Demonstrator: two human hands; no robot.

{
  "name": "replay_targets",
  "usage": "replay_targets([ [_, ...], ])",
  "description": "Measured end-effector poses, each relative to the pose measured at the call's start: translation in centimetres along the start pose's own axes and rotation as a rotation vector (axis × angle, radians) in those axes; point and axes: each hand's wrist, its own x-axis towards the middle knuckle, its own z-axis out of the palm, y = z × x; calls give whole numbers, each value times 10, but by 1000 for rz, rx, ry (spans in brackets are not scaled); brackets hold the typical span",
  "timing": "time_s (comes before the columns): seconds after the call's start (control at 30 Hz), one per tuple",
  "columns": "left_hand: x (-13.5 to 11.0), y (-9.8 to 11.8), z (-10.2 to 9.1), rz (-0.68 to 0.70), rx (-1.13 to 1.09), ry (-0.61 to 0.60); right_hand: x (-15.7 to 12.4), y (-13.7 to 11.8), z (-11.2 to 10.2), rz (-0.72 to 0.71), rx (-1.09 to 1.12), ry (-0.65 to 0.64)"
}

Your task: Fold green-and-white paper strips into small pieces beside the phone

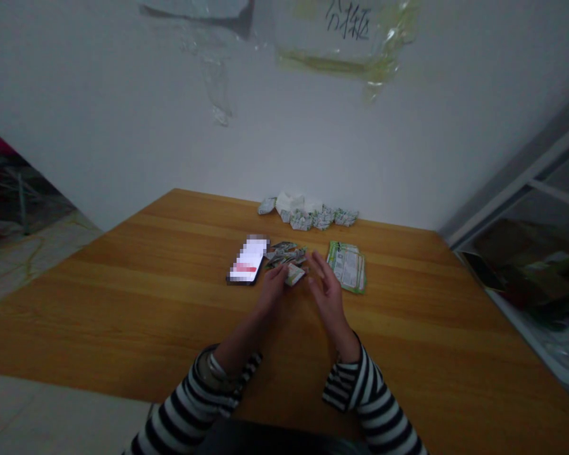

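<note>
My left hand (272, 289) is closed on the left side of a small folded packet (294, 274), white and green with print on it. To the right of that packet, my right hand (329, 292) is open, its fingers apart and holding nothing. Just beyond my left hand lies a loose heap of crumpled green and silver packets (287, 253). Beside my right hand's fingers, flat printed packets with green edges (348, 268) lie in a stack.
A phone (249, 259) with a lit screen lies left of the heap. Along the wall, folded packets (322, 218) and white crumpled tissue (291, 203) form a row on the wooden table (171, 265). A shelf unit (531, 265) stands at the right.
</note>
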Motion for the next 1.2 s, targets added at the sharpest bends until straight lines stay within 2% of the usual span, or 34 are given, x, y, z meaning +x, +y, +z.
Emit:
replay_targets([
  [0.1,-5,7,3,-150,-180,-9,5,-2,-12,-76,-240,-71],
  [0.17,-8,11,5,-210,-205,-26,6,0,-15,-86,-354,-74],
  [0.33,-12,15,10,-283,-170,-128,6,6,-15,-108,-306,56],
  [0.43,-17,19,15,-218,-83,-226,8,10,-17,-54,-230,151],
  [0.57,-25,25,21,51,206,-334,10,16,-21,37,-201,286],
  [0.67,-26,25,21,182,314,-230,10,18,-20,110,-185,284],
  [0.73,-25,24,20,206,332,-160,9,17,-17,189,-138,286],
  [0.83,-24,24,20,208,311,-132,8,15,-13,263,-53,298],
  [1.0,-20,24,19,181,284,-78,10,13,-14,275,28,331],
  [1.2,-19,20,15,270,300,1,11,16,-15,266,45,290],
])
